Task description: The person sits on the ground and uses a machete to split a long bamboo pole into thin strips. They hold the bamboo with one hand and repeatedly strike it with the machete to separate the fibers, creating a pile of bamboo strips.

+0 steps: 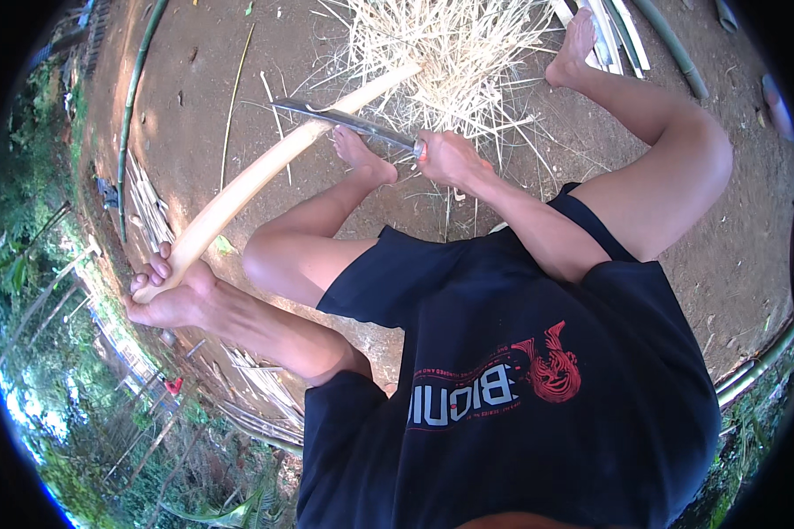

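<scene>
My left hand (175, 286) is wrapped round the near end of a long, pale bamboo strip (247, 183). The strip slants up to the right, its far end over a heap of shavings (445, 66). In my right hand (454, 160) is the handle of a machete (362, 123), whose dark blade points left and lies across the strip's upper part. A thin curl shows beside the blade at the strip. My bare left foot (362, 157) rests on the ground just below the crossing.
Split bamboo strips (626, 40) lie by my right foot (576, 48), with a green bamboo pole (675, 48) beside them. Another green pole (132, 115) runs along the left. More strips (150, 204) lie on the dirt ground (318, 212) near my left hand. Greenery (31, 176) borders the left.
</scene>
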A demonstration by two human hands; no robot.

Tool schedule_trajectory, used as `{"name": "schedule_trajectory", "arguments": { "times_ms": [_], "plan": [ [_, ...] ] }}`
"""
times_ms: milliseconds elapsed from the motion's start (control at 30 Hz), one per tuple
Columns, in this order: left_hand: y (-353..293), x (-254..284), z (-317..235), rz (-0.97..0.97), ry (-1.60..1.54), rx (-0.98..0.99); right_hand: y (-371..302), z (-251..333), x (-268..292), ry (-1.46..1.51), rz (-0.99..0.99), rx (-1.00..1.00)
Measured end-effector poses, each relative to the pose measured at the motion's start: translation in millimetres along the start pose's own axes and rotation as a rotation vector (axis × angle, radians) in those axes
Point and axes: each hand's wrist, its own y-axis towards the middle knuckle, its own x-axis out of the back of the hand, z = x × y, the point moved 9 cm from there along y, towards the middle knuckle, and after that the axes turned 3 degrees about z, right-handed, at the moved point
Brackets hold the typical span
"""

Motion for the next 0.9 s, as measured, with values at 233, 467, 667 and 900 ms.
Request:
{"name": "schedule_trajectory", "arguments": {
  "times_ms": [233,467,667,900],
  "plan": [
    [-0.2,3.7,-1.8,-0.068,0.014,0.009,21.3,-38.0,-9.0,-0.140,-0.059,-0.081],
    [12.7,-2.3,4.9,0.055,-0.027,0.056,55.4,-231.8,9.7,-0.085,-0.184,-0.526],
    [19.0,5.9,7.2,0.024,-0.016,0.037,30.4,-81.4,-6.6,0.081,0.088,-0.337],
    [20.6,-5.9,6.1,0.089,-0.033,0.062,27.0,-54.7,-6.4,0.015,-0.036,-0.112]
  ]
}}
